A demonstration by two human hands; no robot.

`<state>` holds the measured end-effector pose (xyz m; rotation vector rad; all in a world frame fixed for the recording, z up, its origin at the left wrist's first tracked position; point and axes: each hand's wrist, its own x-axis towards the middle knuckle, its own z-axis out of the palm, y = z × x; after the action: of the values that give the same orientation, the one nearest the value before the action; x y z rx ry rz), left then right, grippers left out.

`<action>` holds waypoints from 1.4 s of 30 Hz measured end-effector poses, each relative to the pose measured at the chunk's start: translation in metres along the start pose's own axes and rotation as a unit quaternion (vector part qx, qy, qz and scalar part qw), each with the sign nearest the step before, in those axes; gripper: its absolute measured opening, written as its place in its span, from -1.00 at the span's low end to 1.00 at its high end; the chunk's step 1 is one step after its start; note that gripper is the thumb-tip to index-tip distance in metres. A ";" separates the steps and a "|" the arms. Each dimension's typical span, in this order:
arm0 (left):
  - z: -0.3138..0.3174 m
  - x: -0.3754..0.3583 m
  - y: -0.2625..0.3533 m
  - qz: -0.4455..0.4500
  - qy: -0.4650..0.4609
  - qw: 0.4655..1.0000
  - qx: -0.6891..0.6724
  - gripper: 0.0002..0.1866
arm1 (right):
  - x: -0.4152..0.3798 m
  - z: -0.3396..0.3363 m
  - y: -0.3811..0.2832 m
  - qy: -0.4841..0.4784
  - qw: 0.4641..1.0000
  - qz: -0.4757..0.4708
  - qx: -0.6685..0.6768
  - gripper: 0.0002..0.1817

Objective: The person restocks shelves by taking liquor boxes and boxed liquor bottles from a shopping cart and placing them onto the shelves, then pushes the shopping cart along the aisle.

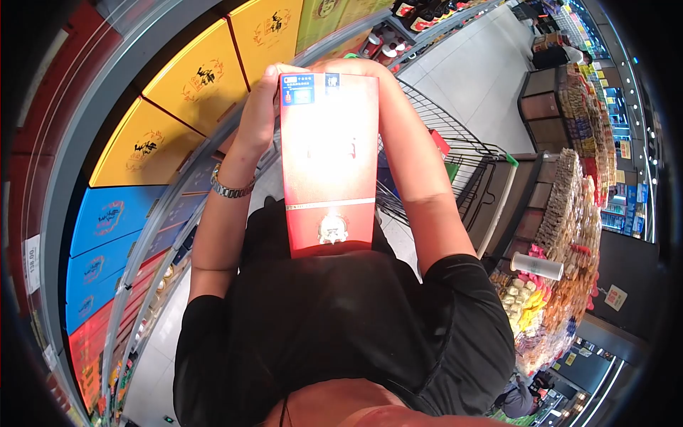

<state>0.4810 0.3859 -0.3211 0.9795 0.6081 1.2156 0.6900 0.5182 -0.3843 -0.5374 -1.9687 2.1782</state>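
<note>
A tall red box [330, 171] with blue labels at its far end is held upright in front of my chest, its front washed out by glare. My left hand [265, 99] is pressed along the box's left edge near the far end, above a metal wristwatch [231, 186]. Around the far right corner of the box bends my right hand [356, 66], its fingers mostly hidden behind the box. The near end of the box is close to my black shirt.
Shelves with yellow boxes [146, 146] and blue boxes [107, 217] curve along the left. A wire shopping cart [455, 167] stands beyond my right arm. Bins of packaged goods [562, 277] line the right. A person [516, 397] is at the lower right.
</note>
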 end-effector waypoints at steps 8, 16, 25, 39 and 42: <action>0.001 -0.002 0.001 -0.012 -0.003 1.000 -0.004 -0.41 | -0.002 -0.002 -0.004 0.006 0.998 0.042 0.046 -0.62; -0.005 -0.003 -0.003 -0.008 -0.010 1.000 -0.007 -0.44 | 0.003 -0.001 0.000 -0.022 0.999 0.001 0.025 -0.61; -0.004 -0.006 -0.002 -0.001 -0.003 1.000 0.017 -0.44 | -0.006 0.009 -0.009 0.061 0.980 0.097 0.166 -0.61; -0.001 -0.011 0.000 -0.013 0.013 0.999 0.048 -0.47 | -0.011 0.017 -0.021 0.035 0.982 0.099 0.159 -0.62; 0.001 -0.011 0.000 -0.011 0.011 0.999 0.044 -0.47 | -0.007 0.013 -0.012 0.008 0.994 0.055 0.094 -0.63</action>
<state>0.4787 0.3749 -0.3215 1.0321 0.6937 1.1891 0.6908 0.5053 -0.3707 -0.6446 -1.7390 2.3844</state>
